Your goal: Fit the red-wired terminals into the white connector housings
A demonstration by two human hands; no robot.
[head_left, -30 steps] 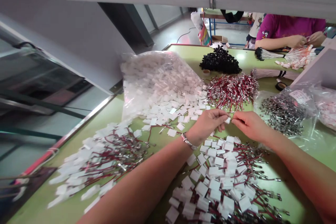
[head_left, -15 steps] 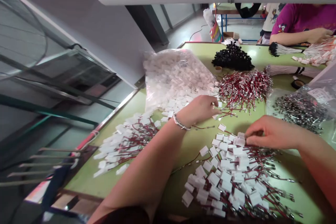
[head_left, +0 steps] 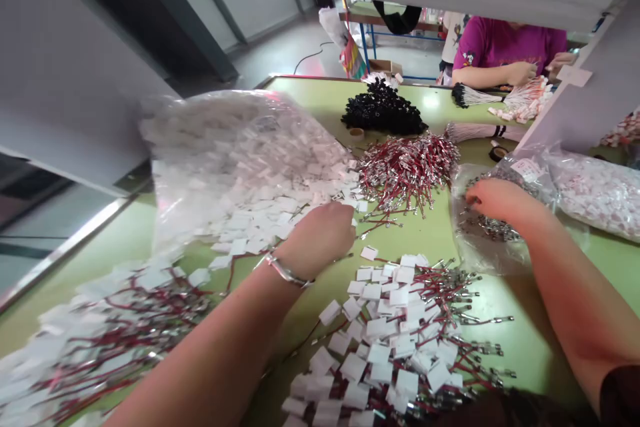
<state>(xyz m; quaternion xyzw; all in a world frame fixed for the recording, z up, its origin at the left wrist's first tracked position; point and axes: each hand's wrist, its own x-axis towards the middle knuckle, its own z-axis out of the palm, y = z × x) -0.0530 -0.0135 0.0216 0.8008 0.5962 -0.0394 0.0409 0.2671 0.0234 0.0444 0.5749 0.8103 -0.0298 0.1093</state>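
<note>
My left hand [head_left: 323, 233], with a bracelet at the wrist, is closed beside the white pieces at the mouth of a big clear bag [head_left: 250, 147]; what it holds, if anything, is hidden. My right hand [head_left: 497, 199] reaches over a clear bag of small metal parts [head_left: 500, 230], its fingers bent together at the bag's left part; their contents cannot be made out. Between the hands lies a pile of red wires with metal ends [head_left: 407, 167]. Nearer me is a heap of white housings on red wires [head_left: 385, 333]. A similar heap [head_left: 125, 327] lies at the left.
Black parts [head_left: 385, 109] are piled at the back beside a small tape roll [head_left: 357, 133]. A bundle of pale wires [head_left: 483, 132] and a black tape roll [head_left: 499, 152] lie behind the metal parts. Across the table sits a person in purple [head_left: 505, 50]. A panel [head_left: 580, 93] stands at the right.
The view has turned to the right. My right hand has left the near heap of white housings and moved to the bag of metal parts. The fingers of my left hand have turned out of sight.
</note>
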